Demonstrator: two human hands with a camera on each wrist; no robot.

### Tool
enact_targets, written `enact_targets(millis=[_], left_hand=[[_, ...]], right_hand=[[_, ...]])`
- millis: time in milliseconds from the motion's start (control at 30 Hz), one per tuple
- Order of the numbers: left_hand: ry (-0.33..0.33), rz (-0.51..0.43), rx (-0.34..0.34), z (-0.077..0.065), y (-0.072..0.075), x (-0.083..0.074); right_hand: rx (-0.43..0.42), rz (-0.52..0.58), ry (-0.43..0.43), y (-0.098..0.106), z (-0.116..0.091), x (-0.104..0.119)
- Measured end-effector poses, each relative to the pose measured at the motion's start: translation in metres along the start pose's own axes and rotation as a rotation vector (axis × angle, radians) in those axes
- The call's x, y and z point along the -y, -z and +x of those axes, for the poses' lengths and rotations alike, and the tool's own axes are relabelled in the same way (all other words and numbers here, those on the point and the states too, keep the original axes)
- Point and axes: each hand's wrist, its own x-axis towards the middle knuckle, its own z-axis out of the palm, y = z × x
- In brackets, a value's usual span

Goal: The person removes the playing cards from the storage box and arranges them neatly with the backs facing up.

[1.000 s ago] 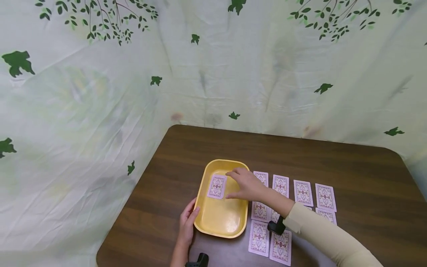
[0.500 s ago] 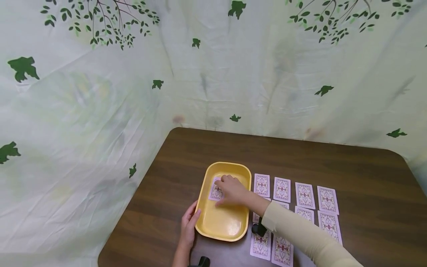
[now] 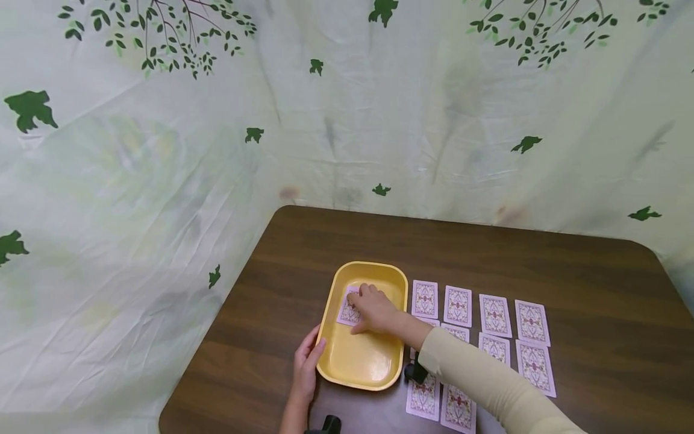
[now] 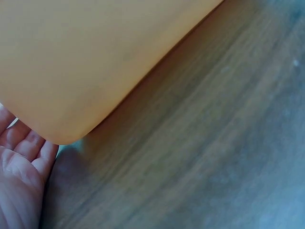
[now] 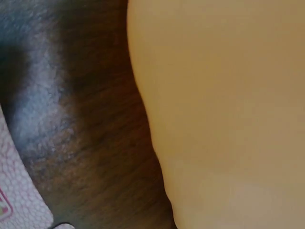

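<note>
A yellow tray (image 3: 374,375) stands on the dark wooden table. My left hand (image 3: 306,369) grips its left rim, thumb on the edge; in the left wrist view, fingers curl beside the tray corner. Inside the tray, toward its upper left, lies a patterned playing card (image 3: 346,310), back side up. My right hand (image 3: 376,312) reaches over the tray's right rim and holds this card, with fingertips over its upper part and the thumb near its lower edge. The hand covers the card's right side. In the right wrist view only the tray, table and part of a card show.
Right of the tray, several playing cards lie face down in rows, among them a top-row card (image 3: 425,299) and a far-right card (image 3: 535,366). The right sleeve (image 3: 488,380) hides some of them. A leaf-printed curtain (image 3: 434,120) hangs behind the table (image 3: 282,265).
My right hand has moved left, from beside the card in the tray to over it, and has since stayed nearly still. The left hand keeps its place on the tray rim.
</note>
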Motion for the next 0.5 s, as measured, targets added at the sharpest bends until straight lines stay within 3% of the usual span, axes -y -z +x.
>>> enact_targets(millis=[300, 500], left_hand=[[-0.034, -0.001, 0.021, 0.0020, 0.0017, 0.0020], [-0.031, -0.003, 0.024, 0.0007, 0.0011, 0.0008]], right_hand=[[-0.066, 0.013, -0.015, -0.0025, 0.0053, -0.0002], [-0.048, 0.028, -0.066, -0.0031, 0.0069, 0.0011]])
